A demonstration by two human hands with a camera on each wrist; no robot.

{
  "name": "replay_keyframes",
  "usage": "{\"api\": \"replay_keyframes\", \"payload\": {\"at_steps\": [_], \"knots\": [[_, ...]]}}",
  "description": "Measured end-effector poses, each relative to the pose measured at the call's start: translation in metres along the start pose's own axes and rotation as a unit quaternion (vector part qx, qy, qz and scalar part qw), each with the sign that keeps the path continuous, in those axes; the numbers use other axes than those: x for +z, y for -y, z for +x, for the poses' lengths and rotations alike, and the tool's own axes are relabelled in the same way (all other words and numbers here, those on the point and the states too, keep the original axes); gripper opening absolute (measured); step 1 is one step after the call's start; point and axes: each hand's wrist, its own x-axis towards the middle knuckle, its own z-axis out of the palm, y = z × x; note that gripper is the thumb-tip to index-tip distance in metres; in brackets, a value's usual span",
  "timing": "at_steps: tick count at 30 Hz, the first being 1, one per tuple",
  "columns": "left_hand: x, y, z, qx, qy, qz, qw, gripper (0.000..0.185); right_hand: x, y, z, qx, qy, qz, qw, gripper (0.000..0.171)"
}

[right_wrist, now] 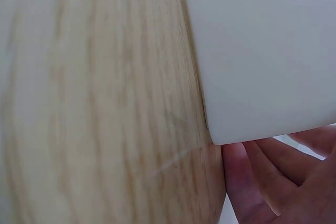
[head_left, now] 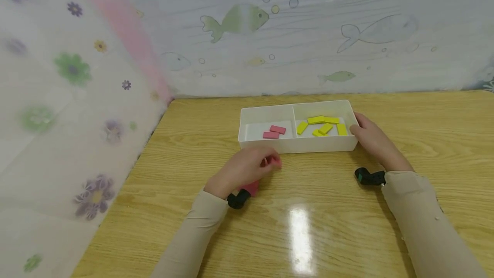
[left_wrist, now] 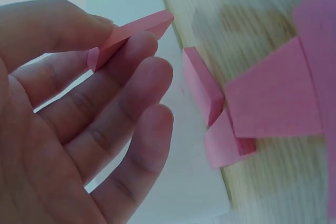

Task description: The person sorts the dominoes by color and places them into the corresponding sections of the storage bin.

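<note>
My left hand (head_left: 247,167) is in front of the white two-part box (head_left: 305,145), pinching a pink rectangular block (left_wrist: 143,29) between thumb and fingers. Below that hand, more pink blocks (left_wrist: 275,95) lie on the table, partly hidden in the head view. Two pink blocks (head_left: 271,135) are in the box's left compartment. Several yellow blocks (head_left: 315,119) lie scattered in the right compartment. At the box's right end my right hand (head_left: 377,143) holds the end wall, thumb at the rim and fingers outside; the right wrist view shows fingers (right_wrist: 278,166) by the box corner.
The box stands on a wood-grain table (head_left: 332,226), near the back wall (head_left: 293,55) with painted fish. A flowered wall covering (head_left: 58,140) borders the table on the left. Each wrist carries a black camera mount (head_left: 368,177).
</note>
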Motion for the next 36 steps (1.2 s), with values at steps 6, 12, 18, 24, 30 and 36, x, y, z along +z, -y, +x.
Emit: {"api": "replay_keyframes", "payload": {"at_steps": [6,12,18,24,30,36], "knots": [[-0.004,0.002,-0.002,0.004,-0.016,-0.026,0.9995,0.013,0.000,0.000,0.000,-0.003,0.000,-0.001,1.000,0.058],[-0.008,0.002,-0.003,-0.023,-0.019,-0.034,0.9990,0.019,0.000,-0.001,-0.001,-0.004,-0.001,-0.001,1.000,0.058],[-0.012,0.004,-0.002,-0.045,-0.029,-0.054,0.9971,0.033,-0.001,-0.002,-0.001,0.000,0.002,-0.001,1.000,0.058],[-0.012,0.007,-0.003,-0.047,-0.051,-0.052,0.9963,0.015,0.000,-0.002,-0.001,0.003,0.003,0.002,1.000,0.058],[-0.013,0.009,-0.003,-0.038,-0.093,-0.046,0.9939,0.015,0.001,-0.003,0.000,0.002,-0.001,0.002,1.000,0.058],[-0.016,0.014,-0.003,-0.058,-0.127,-0.039,0.9895,0.024,0.000,-0.001,-0.001,-0.002,0.002,0.007,1.000,0.058]]}}
